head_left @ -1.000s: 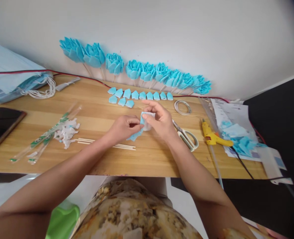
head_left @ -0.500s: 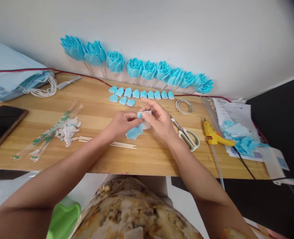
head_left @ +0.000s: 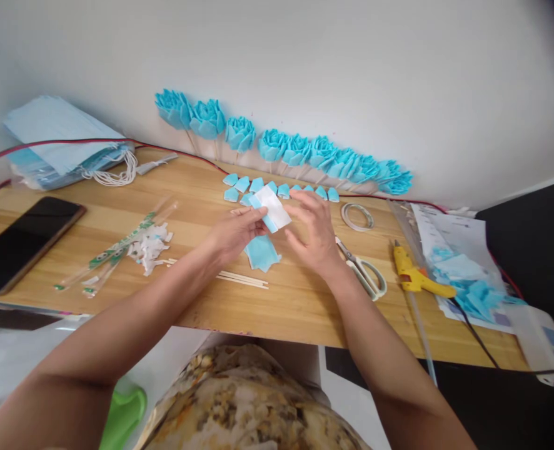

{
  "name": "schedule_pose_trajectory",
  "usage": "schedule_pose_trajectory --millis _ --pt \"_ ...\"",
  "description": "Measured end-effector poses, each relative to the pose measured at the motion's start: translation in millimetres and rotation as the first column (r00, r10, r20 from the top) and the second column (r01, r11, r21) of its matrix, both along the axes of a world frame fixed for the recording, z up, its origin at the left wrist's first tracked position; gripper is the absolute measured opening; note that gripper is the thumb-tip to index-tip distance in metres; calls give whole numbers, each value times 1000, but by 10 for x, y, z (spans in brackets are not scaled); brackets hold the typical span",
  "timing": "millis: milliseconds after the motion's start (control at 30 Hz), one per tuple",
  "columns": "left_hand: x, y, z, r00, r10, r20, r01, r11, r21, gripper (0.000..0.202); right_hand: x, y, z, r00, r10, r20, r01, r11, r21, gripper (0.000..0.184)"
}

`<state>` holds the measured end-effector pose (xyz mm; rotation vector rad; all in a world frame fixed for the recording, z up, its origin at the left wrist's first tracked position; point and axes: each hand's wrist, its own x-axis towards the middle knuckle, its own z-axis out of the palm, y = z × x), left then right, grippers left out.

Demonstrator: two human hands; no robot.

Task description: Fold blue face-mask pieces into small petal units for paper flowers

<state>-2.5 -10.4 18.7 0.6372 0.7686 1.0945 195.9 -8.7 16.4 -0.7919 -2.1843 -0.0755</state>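
Note:
My left hand (head_left: 234,232) pinches the corner of a small white and blue fabric piece (head_left: 272,209), lifted just above the wooden table (head_left: 296,300). A larger blue fabric piece (head_left: 262,252) lies on the table under it, by my left fingers. My right hand (head_left: 315,232) is beside the white piece with fingers spread and holds nothing. Several folded blue petals (head_left: 239,185) lie in rows behind my hands. Thin wooden sticks (head_left: 244,279) rest near my left wrist.
Blue fabric roses (head_left: 277,145) lean along the wall. Scissors (head_left: 364,270), a tape ring (head_left: 356,215) and a yellow glue gun (head_left: 415,278) lie to the right, with blue scraps on paper (head_left: 464,275). A phone (head_left: 24,240), stick wrappers (head_left: 117,250) and a mask stack (head_left: 61,150) lie left.
The white piece has been pulled open and flat, away from the blue piece, which now lies on the table. My right hand has let go and spread. The view has shifted left.

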Motion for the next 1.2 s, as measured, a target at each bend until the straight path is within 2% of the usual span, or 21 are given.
schedule_pose_trajectory --millis 100,233,300,400,467,567,667,967,1200 --pt "25 -21 -50 999 -33 -1 33 999 17 14 -35 -16 -20 999 21 29 -23 999 42 53" --pt "66 -54 -103 996 -53 -77 58 996 67 25 -58 -21 -52 999 30 -41 -27 998 63 27" --pt "76 -66 -106 986 -16 -165 34 994 106 28 -59 -24 -57 995 28 -99 -28 1000 5 14" --pt "76 -81 -88 951 43 -306 13 983 181 32 -68 -43 -57 977 -23 -211 -16 983 -182 5" --pt "74 -90 -72 925 70 -372 14 976 218 34 -85 -56 -66 950 -74 -304 -31 945 -325 7" --pt "74 -97 -59 910 85 -406 14 972 234 33 -115 -65 -94 890 -152 -430 -94 861 -500 11" --pt "75 -94 -62 911 76 -406 21 973 228 32 -131 -65 -111 849 -230 -475 -122 790 -601 14" --pt "69 -89 -72 922 83 -378 14 969 247 29 -148 -72 -89 802 -298 -517 -154 734 -661 19" --pt "62 -101 1 905 32 -423 67 974 217 26 -159 -78 -62 777 -295 -556 -206 716 -667 40"
